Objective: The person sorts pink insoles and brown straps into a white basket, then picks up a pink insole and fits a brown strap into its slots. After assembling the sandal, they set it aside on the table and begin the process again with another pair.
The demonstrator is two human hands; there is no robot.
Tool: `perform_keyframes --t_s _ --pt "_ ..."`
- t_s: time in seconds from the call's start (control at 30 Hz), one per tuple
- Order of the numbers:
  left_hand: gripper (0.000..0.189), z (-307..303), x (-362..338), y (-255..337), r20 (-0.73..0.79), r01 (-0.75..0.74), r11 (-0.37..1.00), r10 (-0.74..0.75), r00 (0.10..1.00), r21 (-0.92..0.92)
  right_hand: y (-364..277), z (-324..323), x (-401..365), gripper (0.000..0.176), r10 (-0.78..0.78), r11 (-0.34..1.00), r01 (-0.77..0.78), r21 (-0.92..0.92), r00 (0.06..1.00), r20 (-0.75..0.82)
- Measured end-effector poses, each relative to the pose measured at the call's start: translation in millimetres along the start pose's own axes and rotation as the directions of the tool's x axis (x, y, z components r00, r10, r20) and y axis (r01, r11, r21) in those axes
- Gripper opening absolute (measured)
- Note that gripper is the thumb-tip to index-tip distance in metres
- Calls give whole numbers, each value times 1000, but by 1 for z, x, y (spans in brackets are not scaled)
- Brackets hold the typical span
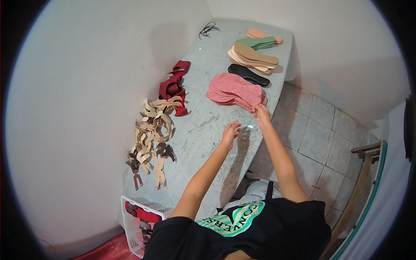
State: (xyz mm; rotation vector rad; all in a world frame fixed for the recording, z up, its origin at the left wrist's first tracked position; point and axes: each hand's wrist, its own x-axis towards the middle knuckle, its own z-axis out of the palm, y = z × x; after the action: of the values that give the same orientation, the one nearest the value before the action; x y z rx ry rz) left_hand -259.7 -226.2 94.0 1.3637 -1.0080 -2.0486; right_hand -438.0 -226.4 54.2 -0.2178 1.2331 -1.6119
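Note:
On the table lies a thick pile of pink speckled insoles, slightly fanned. My right hand is at the pile's near right end, fingers closed on the edge of the insoles. My left hand hovers over the table just short of the pile, fingers loosely bent and apart, with nothing visible in it. Just beyond the pink pile is a black insole. Farther back come tan and cream insoles, then green ones and peach ones.
Along the table's left edge lie dark red strap pieces and a heap of beige and brown strap pieces. Black cords rest at the far end. A white plastic basket with cut pieces stands at the near left.

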Motion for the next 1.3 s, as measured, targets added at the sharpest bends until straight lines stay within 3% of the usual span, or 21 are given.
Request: perform_keyframes --t_s 0.1,0.27,0.33,0.43,0.53,0.63,0.73,0.9,1.13,1.3 --pt "36 -1 0 4 3 -39 990 40 999 -135 8 12 -54 9 76 986 -86 144 995 71" --pt "48 -10 -3 8 -5 -83 948 85 996 -307 32 13 -113 16 88 990 -107 95 979 184" --pt "61 -9 -13 11 -9 -273 893 289 957 -358 44 15 -127 19 96 991 -115 64 964 246" --pt "70 -20 -24 11 -50 -343 880 347 937 -328 64 19 -144 19 162 985 -175 6 922 351" --pt "57 -36 -28 3 -211 -431 836 379 901 -340 78 26 -158 19 201 977 -208 -36 862 465" --pt "43 -62 -40 -4 -160 -495 789 471 868 -364 93 33 -168 20 256 966 -232 -110 834 489" --pt "35 -79 -60 -12 -266 -480 783 402 876 -396 106 34 -175 23 342 940 -276 -203 749 567" --pt "35 -114 -93 -38 -368 -540 739 409 835 -403 120 42 -191 24 459 883 -401 -245 623 633" --pt "33 -160 -135 -71 -531 -607 652 348 773 -456 129 56 -180 28 528 846 -392 -362 522 669" --pt "33 -176 -151 -91 -647 -682 610 337 684 -403 130 72 -169 26 590 807 -389 -444 522 616"
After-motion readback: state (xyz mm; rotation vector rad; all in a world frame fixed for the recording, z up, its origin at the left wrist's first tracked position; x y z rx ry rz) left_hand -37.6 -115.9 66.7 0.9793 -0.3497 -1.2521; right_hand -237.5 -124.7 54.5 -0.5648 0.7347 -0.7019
